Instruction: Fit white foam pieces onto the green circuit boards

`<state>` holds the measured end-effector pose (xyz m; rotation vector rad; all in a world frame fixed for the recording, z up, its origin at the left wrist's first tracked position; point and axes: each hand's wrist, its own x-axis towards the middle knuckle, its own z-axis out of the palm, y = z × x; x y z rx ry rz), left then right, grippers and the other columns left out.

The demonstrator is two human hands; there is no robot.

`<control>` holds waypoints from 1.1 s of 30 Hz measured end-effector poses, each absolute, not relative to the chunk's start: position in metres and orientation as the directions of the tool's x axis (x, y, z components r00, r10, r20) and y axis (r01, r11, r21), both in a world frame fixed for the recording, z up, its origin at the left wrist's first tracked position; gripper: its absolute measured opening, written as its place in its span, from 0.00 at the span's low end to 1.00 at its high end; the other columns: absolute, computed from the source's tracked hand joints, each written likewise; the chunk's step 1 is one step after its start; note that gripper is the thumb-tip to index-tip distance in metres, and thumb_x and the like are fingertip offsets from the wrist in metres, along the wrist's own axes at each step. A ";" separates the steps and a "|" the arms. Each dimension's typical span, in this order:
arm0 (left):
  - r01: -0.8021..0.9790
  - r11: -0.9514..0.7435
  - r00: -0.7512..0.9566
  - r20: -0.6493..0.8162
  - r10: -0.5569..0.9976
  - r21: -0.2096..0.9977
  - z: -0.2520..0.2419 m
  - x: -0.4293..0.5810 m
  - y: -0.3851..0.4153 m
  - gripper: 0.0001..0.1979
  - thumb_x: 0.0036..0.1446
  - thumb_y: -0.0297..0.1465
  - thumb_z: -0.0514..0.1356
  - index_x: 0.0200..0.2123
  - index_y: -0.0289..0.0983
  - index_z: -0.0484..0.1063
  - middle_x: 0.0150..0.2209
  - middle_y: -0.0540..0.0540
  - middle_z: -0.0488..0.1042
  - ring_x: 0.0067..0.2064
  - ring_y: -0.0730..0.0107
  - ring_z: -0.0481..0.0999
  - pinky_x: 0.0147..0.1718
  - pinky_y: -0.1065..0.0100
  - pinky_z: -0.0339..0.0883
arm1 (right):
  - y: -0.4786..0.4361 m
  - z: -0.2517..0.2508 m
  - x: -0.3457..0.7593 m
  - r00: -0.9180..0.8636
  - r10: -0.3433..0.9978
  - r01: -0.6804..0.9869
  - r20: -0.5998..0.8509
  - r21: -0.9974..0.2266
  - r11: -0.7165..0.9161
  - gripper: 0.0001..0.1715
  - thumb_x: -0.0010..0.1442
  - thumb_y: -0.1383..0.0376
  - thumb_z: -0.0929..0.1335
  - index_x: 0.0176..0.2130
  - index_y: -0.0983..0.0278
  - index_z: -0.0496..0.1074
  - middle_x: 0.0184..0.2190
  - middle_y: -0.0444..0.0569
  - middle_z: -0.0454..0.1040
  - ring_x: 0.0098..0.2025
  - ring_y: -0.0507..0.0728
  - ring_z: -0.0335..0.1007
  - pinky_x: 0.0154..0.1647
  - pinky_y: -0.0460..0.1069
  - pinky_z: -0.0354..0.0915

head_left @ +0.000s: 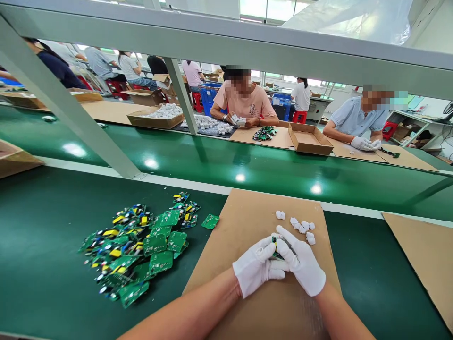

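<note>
Two gloved hands meet over the cardboard sheet (pixel 247 222): my left hand (pixel 255 271) and right hand (pixel 303 265) both clamp one small circuit board (pixel 275 247), near me, central. White plugs (pixel 303 227) sit just beyond, the board pile (pixel 141 245) lies left on the tabletop (pixel 42 245), both within reach, I judge.

We wear a white glove on our left hand (pixel 255 270) and a white glove on our right hand (pixel 303 265). Both gloves are of thin knitted cloth and fit close around the fingers. Each glove ends at the wrist with a short plain cuff, a little wrinkled there. The cloth is clean and carries no print, logo or marking that we can see. Above the cuffs both our forearms are bare: no sleeve, watch or band is on the part that shows.
</note>
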<state>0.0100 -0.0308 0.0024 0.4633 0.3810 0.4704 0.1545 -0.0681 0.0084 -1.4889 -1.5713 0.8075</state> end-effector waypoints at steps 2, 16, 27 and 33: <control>-0.345 0.794 0.821 -0.250 0.514 0.501 0.003 0.010 -0.031 0.14 0.50 0.37 0.62 0.38 0.38 0.65 0.31 0.49 0.72 0.30 0.70 0.76 0.26 0.73 0.65 | -0.068 0.006 0.156 0.006 0.991 0.554 0.135 -0.825 0.109 0.25 0.61 0.57 0.60 0.56 0.61 0.64 0.44 0.50 0.76 0.44 0.58 0.72 0.46 0.51 0.69; -0.248 0.718 0.814 -0.262 0.519 0.651 0.010 0.009 -0.021 0.16 0.49 0.37 0.64 0.38 0.34 0.70 0.33 0.46 0.71 0.30 0.75 0.73 0.30 0.73 0.66 | -0.071 0.010 0.150 0.124 0.992 0.321 -0.012 -0.946 -0.051 0.27 0.60 0.53 0.62 0.56 0.60 0.63 0.41 0.49 0.75 0.43 0.57 0.71 0.46 0.52 0.67; -0.176 0.584 0.739 -0.286 0.610 0.793 0.011 0.012 -0.018 0.15 0.49 0.40 0.62 0.33 0.32 0.70 0.31 0.42 0.74 0.31 0.70 0.75 0.27 0.72 0.67 | -0.068 0.010 0.144 0.113 0.987 0.105 -0.111 -0.987 -0.122 0.25 0.57 0.52 0.64 0.50 0.62 0.68 0.48 0.51 0.73 0.50 0.60 0.67 0.54 0.56 0.62; -0.186 0.577 0.713 -0.295 0.636 0.795 0.012 0.015 -0.021 0.16 0.48 0.41 0.62 0.32 0.33 0.68 0.29 0.45 0.71 0.30 0.70 0.74 0.26 0.72 0.67 | -0.066 0.006 0.145 0.105 0.991 0.015 -0.087 -0.996 -0.089 0.26 0.57 0.49 0.63 0.48 0.61 0.70 0.49 0.51 0.73 0.52 0.60 0.66 0.55 0.57 0.61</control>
